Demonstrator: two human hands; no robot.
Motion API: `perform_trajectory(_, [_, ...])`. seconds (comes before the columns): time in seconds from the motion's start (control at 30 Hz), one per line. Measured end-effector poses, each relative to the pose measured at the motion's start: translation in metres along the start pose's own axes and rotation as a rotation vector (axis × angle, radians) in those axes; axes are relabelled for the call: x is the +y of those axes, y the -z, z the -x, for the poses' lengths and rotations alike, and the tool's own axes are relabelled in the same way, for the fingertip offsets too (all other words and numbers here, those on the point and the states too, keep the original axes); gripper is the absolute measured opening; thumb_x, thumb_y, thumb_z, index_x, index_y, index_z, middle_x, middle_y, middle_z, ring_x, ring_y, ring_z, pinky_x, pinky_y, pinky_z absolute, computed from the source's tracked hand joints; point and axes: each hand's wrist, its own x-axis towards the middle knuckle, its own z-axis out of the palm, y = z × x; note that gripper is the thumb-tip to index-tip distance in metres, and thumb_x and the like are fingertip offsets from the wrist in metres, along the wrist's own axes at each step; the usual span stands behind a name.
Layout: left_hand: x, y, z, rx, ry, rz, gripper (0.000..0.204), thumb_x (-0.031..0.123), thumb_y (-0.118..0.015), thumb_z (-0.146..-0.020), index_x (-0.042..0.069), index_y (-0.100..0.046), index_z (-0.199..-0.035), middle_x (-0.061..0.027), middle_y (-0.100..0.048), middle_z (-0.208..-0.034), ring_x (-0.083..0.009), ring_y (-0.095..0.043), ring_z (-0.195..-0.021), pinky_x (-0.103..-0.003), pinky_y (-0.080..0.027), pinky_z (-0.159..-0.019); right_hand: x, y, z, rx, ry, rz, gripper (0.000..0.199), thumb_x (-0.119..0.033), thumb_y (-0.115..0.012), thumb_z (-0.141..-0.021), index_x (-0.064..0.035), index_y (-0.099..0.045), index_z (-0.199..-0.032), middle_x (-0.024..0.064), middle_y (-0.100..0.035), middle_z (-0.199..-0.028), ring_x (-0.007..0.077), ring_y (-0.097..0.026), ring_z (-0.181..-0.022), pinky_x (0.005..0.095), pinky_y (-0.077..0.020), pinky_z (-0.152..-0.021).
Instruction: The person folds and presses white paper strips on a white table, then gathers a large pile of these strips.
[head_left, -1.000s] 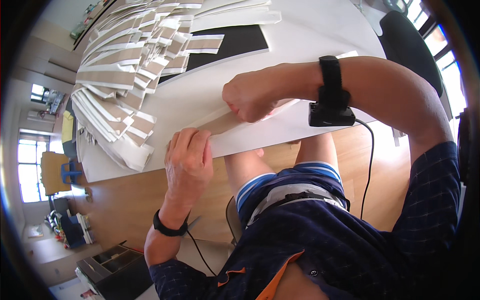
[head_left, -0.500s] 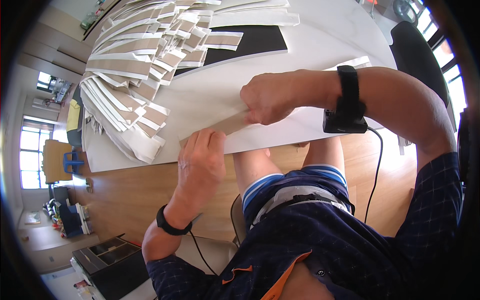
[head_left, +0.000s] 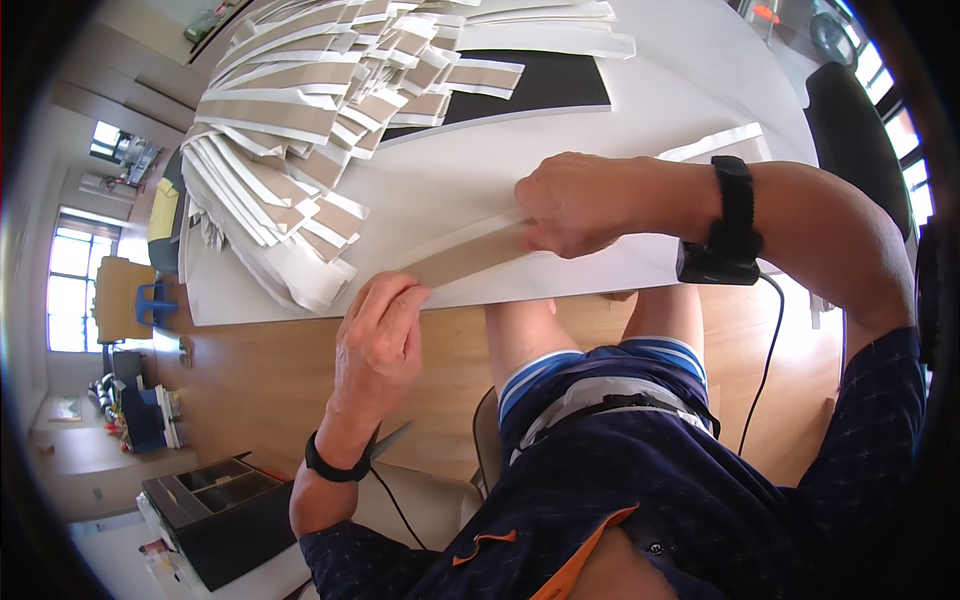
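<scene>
A flat beige strip with white edges (head_left: pixel 465 256) stretches along the near side of the white table, between my two hands. My left hand (head_left: pixel 380 335) pinches its left end at the table's front edge, thumb and fingers pressed together. Farther right, my right hand (head_left: pixel 572 205) is closed over the strip, fingers curled under and partly hidden. Beyond my left hand, a large heap of similar beige and white strips (head_left: pixel 290 120) fans out across the table's left side. Each wrist wears a black band; the right one carries a small black box (head_left: pixel 718 264) with a cable.
A black flat sheet (head_left: pixel 550 85) lies partly beneath the heap, with long white strips (head_left: pixel 550 30) behind it. Another white strip (head_left: pixel 715 143) rests beyond my right forearm. A black chair (head_left: pixel 855 140) stands at the right. A grey pointed piece (head_left: pixel 390 440) shows beside my left wristband.
My left hand has drawn away from the right, leaving a longer stretch of the strip showing between them. The whole view has shifted slightly.
</scene>
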Motion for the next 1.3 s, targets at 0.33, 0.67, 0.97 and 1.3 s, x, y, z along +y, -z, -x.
perform_trajectory(0.33, [-0.027,-0.007,0.011,0.124,-0.122,0.067,0.026,-0.01,-0.074,-0.08,0.0,-0.072,-0.103,-0.0131,-0.072,-0.108,-0.0355,-0.072,-0.1,-0.043,-0.059,-0.086,-0.001,0.001,0.001,-0.007,-0.043,0.001,0.042,-0.036,-0.069,-0.101,0.0058,-0.07,-0.099,0.0257,-0.072,-0.096,0.0446,-0.07,-0.1,0.05,-0.0556,-0.088])
perform_trajectory(0.67, [-0.006,0.009,-0.009,-0.006,-0.048,0.077,0.015,-0.007,-0.074,-0.084,-0.002,-0.071,-0.098,-0.0159,-0.071,-0.109,-0.036,-0.07,-0.097,-0.041,-0.057,-0.084,0.001,-0.003,-0.003,-0.018,-0.032,0.002,0.038,-0.031,-0.071,-0.097,0.0072,-0.073,-0.095,0.029,-0.073,-0.092,0.0472,-0.071,-0.096,0.0524,-0.0558,-0.086])
perform_trajectory(0.97, [0.056,-0.059,-0.059,0.061,-0.057,0.141,0.024,0.001,-0.078,-0.084,0.003,-0.074,-0.107,-0.0111,-0.071,-0.103,-0.0339,-0.068,-0.093,-0.043,-0.056,-0.082,0.002,0.0,-0.01,-0.133,-0.093,-0.015,0.029,-0.021,-0.071,-0.094,0.0075,-0.075,-0.091,0.0288,-0.072,-0.087,0.0468,-0.071,-0.09,0.0517,-0.0563,-0.079])
perform_trajectory(1.3, [0.043,-0.061,-0.07,0.039,-0.299,0.101,0.021,-0.003,-0.069,-0.088,0.001,-0.073,-0.108,-0.0104,-0.069,-0.1,-0.0328,-0.066,-0.093,-0.042,-0.056,-0.08,0.004,0.0,-0.002,-0.033,-0.055,-0.088,0.023,-0.015,-0.072,-0.092,0.0076,-0.075,-0.087,0.0274,-0.071,-0.08,0.0453,-0.071,-0.083,0.0492,-0.0564,-0.074])
